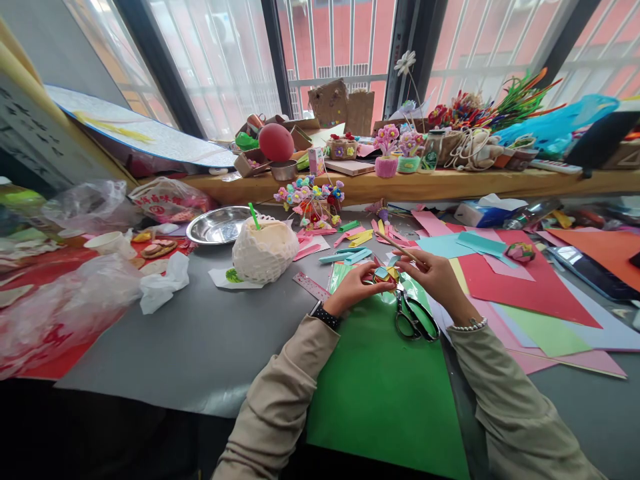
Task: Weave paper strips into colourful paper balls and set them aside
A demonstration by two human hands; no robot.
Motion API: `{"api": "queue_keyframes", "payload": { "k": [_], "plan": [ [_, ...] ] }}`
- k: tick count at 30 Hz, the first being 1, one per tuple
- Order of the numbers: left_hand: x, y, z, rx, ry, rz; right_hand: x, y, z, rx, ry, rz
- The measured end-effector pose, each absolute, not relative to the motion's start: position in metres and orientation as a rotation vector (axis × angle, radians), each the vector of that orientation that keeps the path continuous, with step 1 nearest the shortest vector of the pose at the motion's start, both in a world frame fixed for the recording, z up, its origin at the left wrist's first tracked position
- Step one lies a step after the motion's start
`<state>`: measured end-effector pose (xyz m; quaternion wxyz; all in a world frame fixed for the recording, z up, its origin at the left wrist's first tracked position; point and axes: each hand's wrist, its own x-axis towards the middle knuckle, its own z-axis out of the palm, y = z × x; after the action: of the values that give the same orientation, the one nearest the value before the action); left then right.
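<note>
My left hand (354, 288) is closed on a small folded-paper flower (384, 275) with blue, yellow and pinkish pieces. Between the fingers of my right hand (436, 275) is a thin wooden stick (397, 247), slanting up to the left. My right fingertips are beside a light blue piece at the flower's top; whether they pinch it I cannot tell. Black-handled scissors (416, 319) lie just below my hands on a green sheet (385, 393). Blue paper strips (346, 256) and yellow paper strips (361, 237) lie beyond my left hand.
Coloured paper sheets (515, 273) spread at right, with another paper flower (520, 252) and a phone (595, 272). A pink ruler (311, 285), a foam-netted coconut (265, 250) with a green straw, and a metal plate (217, 225) stand left. Crafts line the back ledge (240, 191).
</note>
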<state>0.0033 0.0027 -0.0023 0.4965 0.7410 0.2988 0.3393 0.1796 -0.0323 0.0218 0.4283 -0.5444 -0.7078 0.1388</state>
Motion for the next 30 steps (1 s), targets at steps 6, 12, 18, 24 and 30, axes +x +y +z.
{"api": "queue_keyframes", "payload": {
  "k": [6,12,18,24,30],
  "plan": [
    [0.0036,0.0019,-0.002,1.852,0.74,0.934,0.1748,-0.0326,0.0224,-1.387,-1.694,0.304],
    [0.0046,0.0006,-0.0014,1.981,0.689,1.031,0.172,-0.0335,0.0237,-1.344,-1.735,0.168],
    [0.0053,-0.0007,-0.0009,2.016,0.701,1.089,0.1707,-0.0348,0.024,-1.251,-1.752,0.094],
    [0.0038,-0.0024,0.0018,1.993,0.683,1.084,0.1711,-0.0348,0.0239,-1.263,-1.763,0.085],
    [-0.0016,0.0018,0.0051,1.784,0.655,1.115,0.1699,-0.0362,0.0256,-1.244,-1.829,0.247]
  ]
}}
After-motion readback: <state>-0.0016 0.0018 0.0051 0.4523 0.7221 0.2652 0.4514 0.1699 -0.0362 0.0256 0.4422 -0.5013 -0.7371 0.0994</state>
